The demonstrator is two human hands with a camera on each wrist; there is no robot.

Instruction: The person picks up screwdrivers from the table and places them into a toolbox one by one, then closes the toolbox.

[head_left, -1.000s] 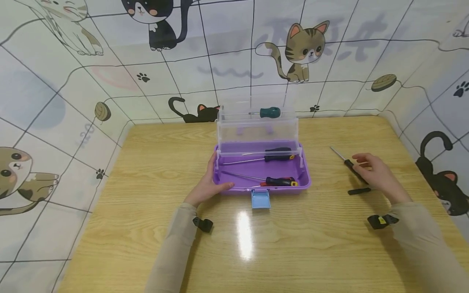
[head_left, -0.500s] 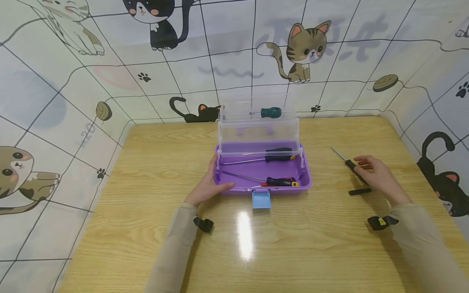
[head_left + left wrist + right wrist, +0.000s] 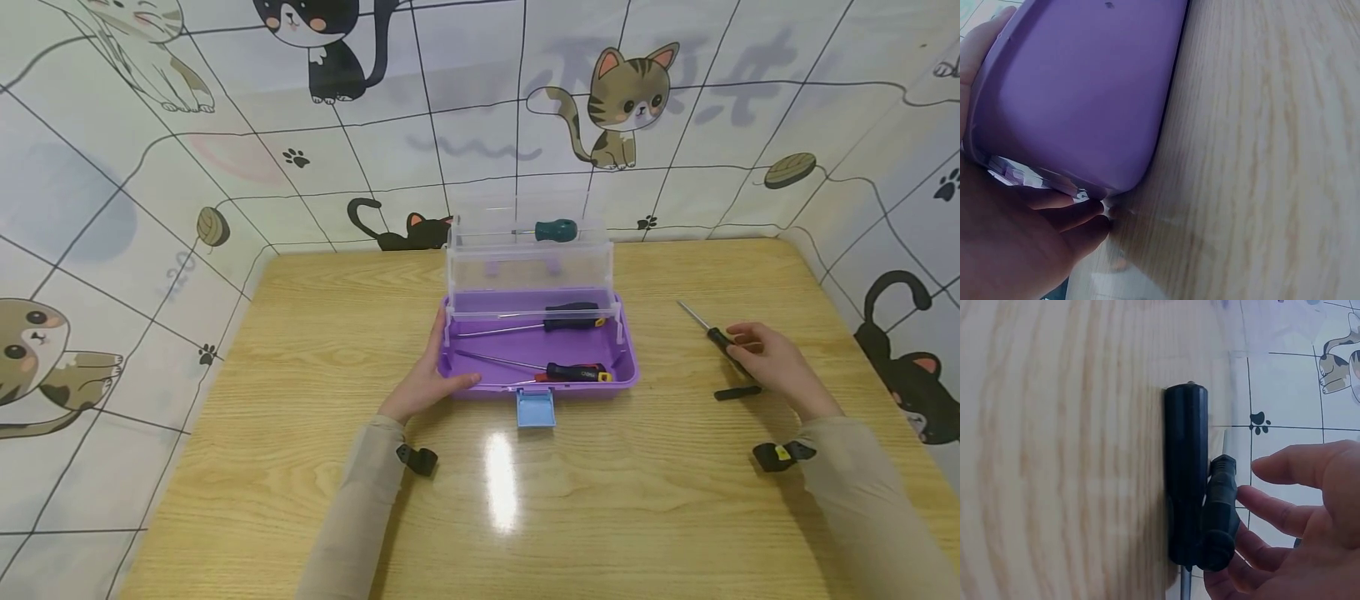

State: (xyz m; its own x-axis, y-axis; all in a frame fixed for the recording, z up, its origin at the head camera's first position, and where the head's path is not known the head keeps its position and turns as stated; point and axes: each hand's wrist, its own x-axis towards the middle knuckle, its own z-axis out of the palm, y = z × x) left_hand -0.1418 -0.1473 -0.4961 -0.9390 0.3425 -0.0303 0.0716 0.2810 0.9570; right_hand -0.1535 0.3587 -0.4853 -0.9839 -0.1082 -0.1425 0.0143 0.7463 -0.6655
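A purple toolbox stands on the wooden table, its clear lid raised. My left hand holds its left end, thumb on the front rim and fingers round the side; the left wrist view shows these fingers at the box's lower edge. Over at the right, a black-handled screwdriver lies on the table with its shank pointing away to the left. My right hand is at its handle, several fingertips touching it and the thumb apart in the right wrist view. Nearer me lies a second black screwdriver handle.
Inside the box are several screwdrivers, among them a black one in front and another behind. A green-handled screwdriver rests in the lid. A blue latch hangs at the front. Cat-patterned walls border the table.
The right hand's fingers have shifted slightly toward me and down beside the screwdriver handle. The left hand and the toolbox have stayed put; the view has moved a little.
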